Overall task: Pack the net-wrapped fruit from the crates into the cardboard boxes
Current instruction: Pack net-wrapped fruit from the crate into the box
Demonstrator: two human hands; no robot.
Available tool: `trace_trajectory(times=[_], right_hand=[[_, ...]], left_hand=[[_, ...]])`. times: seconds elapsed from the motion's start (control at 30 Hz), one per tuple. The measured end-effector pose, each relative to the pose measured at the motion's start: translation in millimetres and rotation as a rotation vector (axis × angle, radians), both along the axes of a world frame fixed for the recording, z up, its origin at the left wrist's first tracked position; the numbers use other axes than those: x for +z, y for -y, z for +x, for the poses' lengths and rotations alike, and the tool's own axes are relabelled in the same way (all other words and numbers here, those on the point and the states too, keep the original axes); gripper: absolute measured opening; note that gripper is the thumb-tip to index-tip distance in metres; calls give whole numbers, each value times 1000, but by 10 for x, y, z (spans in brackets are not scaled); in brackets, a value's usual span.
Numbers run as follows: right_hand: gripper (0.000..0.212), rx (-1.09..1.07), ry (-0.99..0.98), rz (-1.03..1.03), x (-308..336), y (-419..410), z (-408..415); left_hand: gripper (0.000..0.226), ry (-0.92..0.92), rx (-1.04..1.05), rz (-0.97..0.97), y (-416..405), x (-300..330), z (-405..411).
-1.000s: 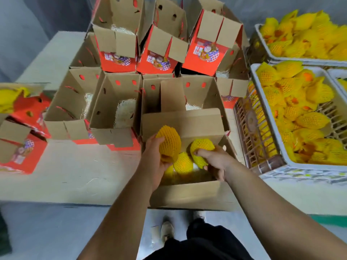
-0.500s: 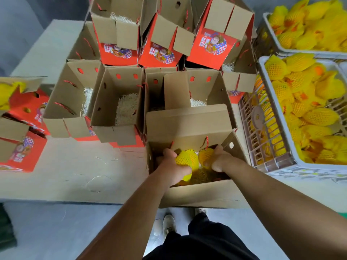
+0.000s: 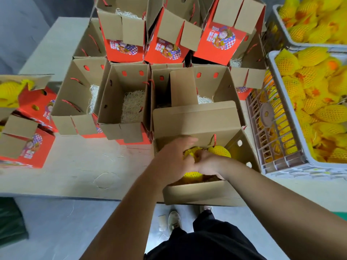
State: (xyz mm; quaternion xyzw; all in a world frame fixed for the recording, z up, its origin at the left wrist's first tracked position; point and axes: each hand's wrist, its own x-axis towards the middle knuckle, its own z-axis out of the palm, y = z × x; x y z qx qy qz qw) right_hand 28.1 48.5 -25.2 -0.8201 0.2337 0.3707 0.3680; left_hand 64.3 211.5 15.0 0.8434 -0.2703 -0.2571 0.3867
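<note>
Both hands are down inside the nearest open cardboard box [image 3: 202, 192] at the table's front edge. My left hand [image 3: 173, 156] lies over a yellow net-wrapped fruit [image 3: 190, 152] and holds it from the left. My right hand [image 3: 209, 165] has its fingers curled on the same fruit from the right. A second netted fruit [image 3: 222, 151] sits in the box just right of the hands, and a third [image 3: 193, 174] shows below them. How the fruits lie deeper in the box is hidden by the hands.
A white plastic crate [image 3: 300, 167] full of netted fruit stands to the right, with another crate [image 3: 281, 36] behind it. Several open boxes with straw padding [image 3: 132, 106] fill the table behind and to the left. Red printed boxes [image 3: 28, 147] lie at the far left.
Both hands have carried their fruit from above the box rim down into the box. They have come together over one fruit. The camera has tilted down closer.
</note>
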Motion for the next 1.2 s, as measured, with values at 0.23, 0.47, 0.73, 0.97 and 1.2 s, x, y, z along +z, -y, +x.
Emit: trace_trajectory(times=[0.23, 0.47, 0.73, 0.97, 1.2], right_hand=[[62, 427, -154, -201, -188, -392, 176], [37, 462, -80, -233, -220, -563, 140], [22, -168, 453, 136, 329, 187, -279], [22, -465, 830, 126, 616, 1087, -645], [15, -557, 952, -120, 585, 2603, -996]], left_hand=[[30, 187, 185, -130, -228, -188, 85], [32, 388, 270, -159, -132, -303, -18], [22, 201, 93, 22, 310, -232, -28], [21, -14, 77, -323, 1510, -104, -220], [18, -134, 76, -468, 3054, 23, -485]])
